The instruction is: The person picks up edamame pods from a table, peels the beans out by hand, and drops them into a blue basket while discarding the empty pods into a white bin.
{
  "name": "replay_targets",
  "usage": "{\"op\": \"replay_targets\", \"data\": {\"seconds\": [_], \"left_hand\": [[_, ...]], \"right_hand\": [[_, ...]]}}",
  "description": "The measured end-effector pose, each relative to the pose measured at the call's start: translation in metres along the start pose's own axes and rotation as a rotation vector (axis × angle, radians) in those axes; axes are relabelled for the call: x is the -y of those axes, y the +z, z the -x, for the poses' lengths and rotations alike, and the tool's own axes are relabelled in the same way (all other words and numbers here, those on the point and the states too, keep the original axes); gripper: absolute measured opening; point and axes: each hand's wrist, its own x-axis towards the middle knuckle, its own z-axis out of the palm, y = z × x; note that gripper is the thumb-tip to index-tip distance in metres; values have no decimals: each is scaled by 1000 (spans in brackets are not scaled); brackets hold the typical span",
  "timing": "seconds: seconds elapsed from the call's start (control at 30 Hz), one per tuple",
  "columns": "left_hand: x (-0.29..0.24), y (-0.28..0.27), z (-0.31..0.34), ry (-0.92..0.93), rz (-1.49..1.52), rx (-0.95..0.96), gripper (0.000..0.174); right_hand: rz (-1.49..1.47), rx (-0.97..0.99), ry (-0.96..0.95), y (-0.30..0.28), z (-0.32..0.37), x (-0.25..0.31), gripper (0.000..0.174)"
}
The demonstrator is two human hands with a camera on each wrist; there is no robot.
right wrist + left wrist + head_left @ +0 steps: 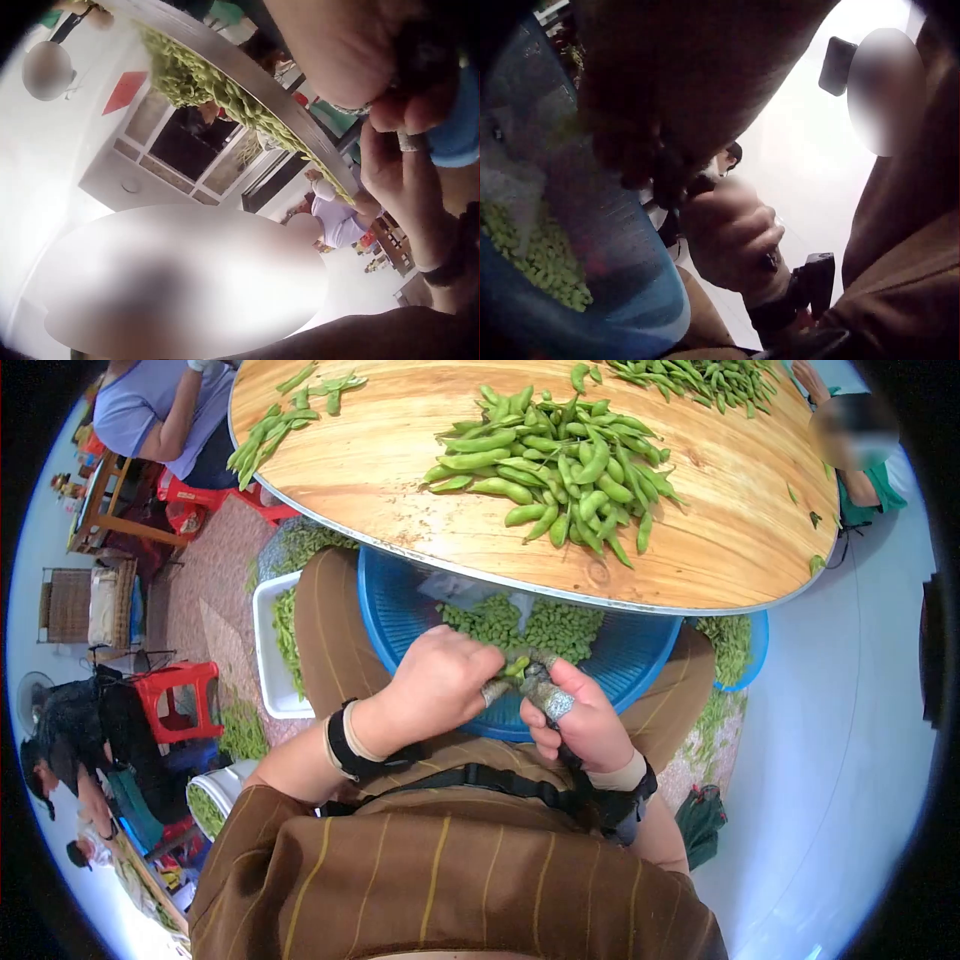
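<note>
Over the near rim of a blue basin (385, 622), my two hands meet at a green soybean pod (516, 666). The left hand (440, 678) pinches the pod from one side. From the other side, the right hand (585, 722) grips it with wrapped fingertips and thumb. Grey tape (557, 705) covers several fingertips, and the fingers partly hide the pod. Shelled green beans (562, 628) lie in the basin below, also visible as pale green beans (540, 259) in the left wrist view. Both wrist views show the hands close together, with the pod hidden.
A wooden table (340, 475) curves just beyond the basin, bearing a heap of soybean pods (575, 465). A white tub (268, 645) stands left of my knee, and a blue container (757, 650) on the right. Red stools (180, 695) and other people sit around.
</note>
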Motion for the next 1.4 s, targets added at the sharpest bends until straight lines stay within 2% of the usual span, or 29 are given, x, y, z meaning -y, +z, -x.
{"op": "replay_targets", "data": {"seconds": [0.07, 0.1, 0.17, 0.2, 0.27, 0.3, 0.33, 0.37, 0.43, 0.47, 0.53, 0.57, 0.6, 0.67, 0.73, 0.8, 0.87, 0.9, 0.93, 0.97, 1.0, 1.07, 1.1, 1.13, 1.2, 1.23, 1.27, 1.33, 1.4], "left_hand": [[0, 5, 2, 74, -142, -149, 16], [-2, 3, 3, 74, -145, -149, 16], [-7, -2, 5, -427, 893, 82, 20], [-3, -3, 7, -427, 894, 83, 20], [9, -5, 13, -638, 1746, 256, 24], [8, -6, 14, -614, 1800, 264, 21], [6, -6, 13, -610, 1798, 268, 21], [3, -4, 11, -598, 1511, 242, 20], [3, -2, 11, -524, 1048, 217, 16], [1, -2, 11, -521, 1049, 220, 16], [-7, -5, 11, -344, 804, 204, 20], [-11, -9, 8, -308, 780, 215, 28], [-9, -7, 8, -305, 780, 217, 28], [-1, -2, 10, -38, 348, 98, 35], [-1, -7, 11, -30, 333, 169, 37], [0, -15, 12, -28, 321, 240, 40], [7, -25, 10, -229, 762, 571, 36], [13, -24, 13, -228, 905, 611, 30], [13, -24, 15, -229, 906, 612, 30], [13, -24, 18, -324, 1107, 645, 27], [14, -25, 20, -422, 1305, 671, 25], [17, -22, 16, -394, 1291, 632, 21], [18, -21, 13, -489, 1306, 555, 20], [18, -20, 10, -582, 1320, 477, 20], [20, -11, 7, -626, 1188, 397, 17], [24, -1, 10, -567, 971, 292, 15], [25, 4, 11, -505, 755, 189, 13], [19, 5, 10, -482, 673, 162, 12], [11, 1, 6, -349, 548, 163, 14]], "right_hand": [[54, -21, -45, 1, -2, 0, 27], [-18, -9, -20, 1, -1, 1, 28], [-91, 1, 6, 1, 1, 2, 29], [-174, 45, 32, 0, 3, 2, 30], [-255, 89, 59, 0, 6, 3, 30], [-237, 75, 57, 0, 7, 4, 29], [-218, 61, 52, 0, 7, 5, 28], [-219, 59, 49, -1, 5, 2, 28], [357, -194, -242, -4, -1, -5, 28], [357, -197, -243, -3, -3, -6, 28], [907, -396, -623, -1, -7, -7, 30], [980, -365, -637, -4, -9, -5, 30], [980, -370, -638, -5, -10, -5, 30], [1079, -387, -675, -6, -13, -6, 20], [1104, -343, -642, -8, -11, -3, 25], [1286, -203, -562, -10, -9, 1, 23], [1280, -117, -628, -17, -10, 3, 23], [1054, 12, -416, -20, -7, 8, 20], [821, 133, -210, -21, -6, 11, 19], [518, 154, -119, -23, -5, 5, 13], [519, 158, -121, -23, -7, 5, 13], [244, 87, -184, -23, -11, 7, 5], [333, -22, -188, -29, -18, 2, 9], [340, -14, -193, -33, -23, -1, 9], [1381, -497, -800, -35, -29, -3, 16], [1374, -577, -701, -32, -25, -5, 23], [1379, -572, -709, -26, -22, -1, 23], [1174, -433, -724, -11, -15, 5, 23], [1128, -346, -641, -7, -17, 1, 21]]}}
